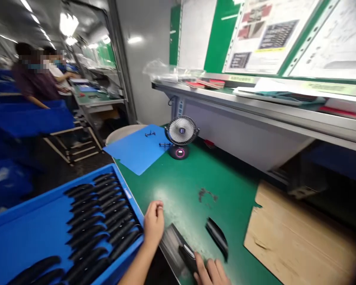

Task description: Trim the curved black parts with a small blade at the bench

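Nearest the camera, the right hand (210,274) comes in at the bottom edge, palm down, its fingers somewhat spread and bent, the foremost fingertip meeting the end of a dark piece (187,255). Blur and the frame edge hide the thumb, so whether the hand grips this piece or only rests against it is impossible to say. Under the dark piece, at the near edge of the green table (178,184), lies a flat grey item (170,243), too smeared to name.

As for progress, the work looks well under way: many black curved pieces (124,243) already lie in close rows in the blue tray (32,221), to the left of the table, with a few more at its near side. Outside the tray, one black curved part (217,237) lies on the table just beyond the right hand, near some dark scraps (207,194). Whether those in the tray are finished or waiting cannot be judged.

The left forearm slants up past the tray's right wall, and the left hand (154,221) hovers over or rests at the table edge, fingers loosely curled; nothing shows in it, though its palm is hidden
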Available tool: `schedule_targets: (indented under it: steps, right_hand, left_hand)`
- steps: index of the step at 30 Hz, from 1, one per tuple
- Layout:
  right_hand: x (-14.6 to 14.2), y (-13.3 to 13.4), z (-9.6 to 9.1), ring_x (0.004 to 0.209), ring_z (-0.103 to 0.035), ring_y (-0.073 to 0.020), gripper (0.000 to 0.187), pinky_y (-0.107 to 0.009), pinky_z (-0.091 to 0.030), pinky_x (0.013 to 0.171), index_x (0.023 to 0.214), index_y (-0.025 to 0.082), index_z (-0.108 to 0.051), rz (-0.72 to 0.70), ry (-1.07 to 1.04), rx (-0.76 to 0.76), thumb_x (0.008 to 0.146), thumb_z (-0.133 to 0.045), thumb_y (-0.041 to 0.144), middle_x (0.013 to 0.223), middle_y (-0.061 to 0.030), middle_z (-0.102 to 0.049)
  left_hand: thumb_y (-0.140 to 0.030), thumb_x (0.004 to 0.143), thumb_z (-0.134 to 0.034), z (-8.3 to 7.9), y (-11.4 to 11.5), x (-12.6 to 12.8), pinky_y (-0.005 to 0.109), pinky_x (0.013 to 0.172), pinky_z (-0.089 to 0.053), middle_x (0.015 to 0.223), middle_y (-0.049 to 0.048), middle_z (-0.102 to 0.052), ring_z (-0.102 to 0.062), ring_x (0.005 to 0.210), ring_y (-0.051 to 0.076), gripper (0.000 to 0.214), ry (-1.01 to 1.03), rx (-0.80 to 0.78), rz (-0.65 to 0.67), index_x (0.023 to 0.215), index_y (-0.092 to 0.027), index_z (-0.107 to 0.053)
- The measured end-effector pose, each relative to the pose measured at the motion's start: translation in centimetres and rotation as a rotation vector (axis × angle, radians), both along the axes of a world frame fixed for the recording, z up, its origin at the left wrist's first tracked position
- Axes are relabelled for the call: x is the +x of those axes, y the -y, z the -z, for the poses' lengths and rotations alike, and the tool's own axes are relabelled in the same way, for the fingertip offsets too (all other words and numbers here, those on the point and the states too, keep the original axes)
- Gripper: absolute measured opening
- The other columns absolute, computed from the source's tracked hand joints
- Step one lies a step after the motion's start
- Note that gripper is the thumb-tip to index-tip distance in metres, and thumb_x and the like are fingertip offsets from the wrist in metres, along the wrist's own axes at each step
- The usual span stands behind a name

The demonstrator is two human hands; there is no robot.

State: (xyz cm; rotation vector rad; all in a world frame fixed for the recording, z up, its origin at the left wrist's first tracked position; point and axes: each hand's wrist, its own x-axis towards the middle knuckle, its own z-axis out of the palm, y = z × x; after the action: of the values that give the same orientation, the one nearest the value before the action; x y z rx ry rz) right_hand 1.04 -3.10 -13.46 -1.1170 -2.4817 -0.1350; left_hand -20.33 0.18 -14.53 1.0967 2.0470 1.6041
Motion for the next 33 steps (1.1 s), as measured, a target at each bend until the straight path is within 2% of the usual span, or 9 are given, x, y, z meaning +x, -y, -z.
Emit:
schedule_targets:
  steps: [3,6,9,14,19,23,28,31,33]
  right_hand:
    - [-1.0,0.3,-2.2,0.077,-0.054,-0.0263,0.053,-0.037,-0.053,0.066,0.126,0.016,-0.054,-0.017,0.114,-0.121,0.077,-0.044,-0.001,0.085,-0.0098,-0.06]
    - [-2.2,0.6,-2.9,0.082,-0.054,-0.0273,0.062,-0.039,-0.053,0.068,0.129,0.013,-0.05,-0.015,0.125,-0.164,0.071,-0.044,-0.006,0.09,-0.0104,-0.059]
    - [-1.1,0.9,-2.8,0.08,-0.054,-0.0272,0.052,-0.037,-0.051,0.064,0.128,0.014,-0.051,-0.025,0.113,-0.185,0.079,-0.046,0.0,0.086,-0.0095,-0.06]
    - [-0.6,-1.6,-4.7,0.094,-0.057,-0.027,0.038,-0.037,-0.05,0.077,0.13,0.015,-0.052,0.019,0.037,-0.513,0.093,-0.045,0.019,0.098,-0.0095,-0.065]
    - [-0.5,-3.2,-5.6,0.094,-0.057,-0.0273,0.041,-0.037,-0.049,0.077,0.134,0.013,-0.049,0.008,0.077,-0.531,0.094,-0.043,0.02,0.097,-0.0101,-0.065]
    - [-0.7,-2.7,-5.1,0.096,-0.055,-0.0278,0.043,-0.039,-0.047,0.082,0.137,0.017,-0.045,-0.028,0.079,-0.518,0.095,-0.042,0.021,0.098,-0.0087,-0.064]
    - [-0.7,-2.0,-5.4,0.09,-0.054,-0.0282,0.042,-0.039,-0.048,0.074,0.136,0.012,-0.047,-0.035,0.107,-0.498,0.094,-0.041,0.019,0.095,-0.0113,-0.062]
    - [-1.0,-1.7,-5.4,0.093,-0.053,-0.0295,0.042,-0.041,-0.047,0.079,0.135,0.013,-0.047,-0.041,0.102,-0.481,0.093,-0.043,0.019,0.096,-0.0113,-0.061]
    - [-0.9,-1.3,-5.1,0.089,-0.053,-0.0285,0.043,-0.039,-0.049,0.074,0.136,0.013,-0.045,-0.047,0.092,-0.458,0.093,-0.043,0.017,0.093,-0.0109,-0.059]
  left_hand:
    - [-0.038,0.092,-0.05,0.1,-0.1,-0.3,0.039,0.078,-0.048,0.088,0.0035,-0.059,-0.057,0.082,0.019,0.024,-0.029,-0.017,0.006,0.093,-0.016,-0.058]
    - [-0.037,0.092,-0.05,-0.3,-0.1,-0.7,0.038,0.076,-0.047,0.086,0.0027,-0.058,-0.057,0.078,0.017,0.023,-0.065,-0.029,-0.01,0.092,-0.016,-0.058]
    - [-0.037,0.092,-0.049,-0.5,-0.1,-0.5,0.036,0.073,-0.047,0.084,0.0021,-0.058,-0.057,0.075,0.017,0.023,-0.089,-0.037,-0.018,0.091,-0.016,-0.057]
    - [-0.036,0.093,-0.049,-0.7,0.0,-0.2,0.034,0.07,-0.047,0.08,0.0009,-0.058,-0.056,0.07,0.015,0.023,-0.104,-0.047,-0.015,0.091,-0.016,-0.058]
    - [-0.038,0.093,-0.049,-1.2,-0.1,0.0,0.033,0.068,-0.047,0.077,0.0005,-0.059,-0.056,0.066,0.015,0.025,-0.101,-0.046,-0.01,0.09,-0.015,-0.058]
    - [-0.037,0.094,-0.048,-1.3,-0.1,0.2,0.033,0.069,-0.047,0.079,0.0008,-0.059,-0.056,0.067,0.014,0.025,-0.101,-0.042,-0.015,0.089,-0.015,-0.058]
    - [-0.037,0.093,-0.048,-1.3,0.0,0.2,0.033,0.067,-0.048,0.079,0.001,-0.059,-0.056,0.067,0.014,0.025,-0.095,-0.043,-0.007,0.09,-0.015,-0.058]
    - [-0.037,0.093,-0.049,-1.2,0.0,0.2,0.034,0.069,-0.048,0.079,0.0009,-0.059,-0.057,0.068,0.015,0.024,-0.101,-0.038,-0.01,0.089,-0.015,-0.058]
    - [-0.037,0.093,-0.049,-1.2,0.0,0.2,0.034,0.07,-0.048,0.079,0.0009,-0.059,-0.057,0.069,0.015,0.024,-0.105,-0.039,-0.013,0.088,-0.016,-0.058]
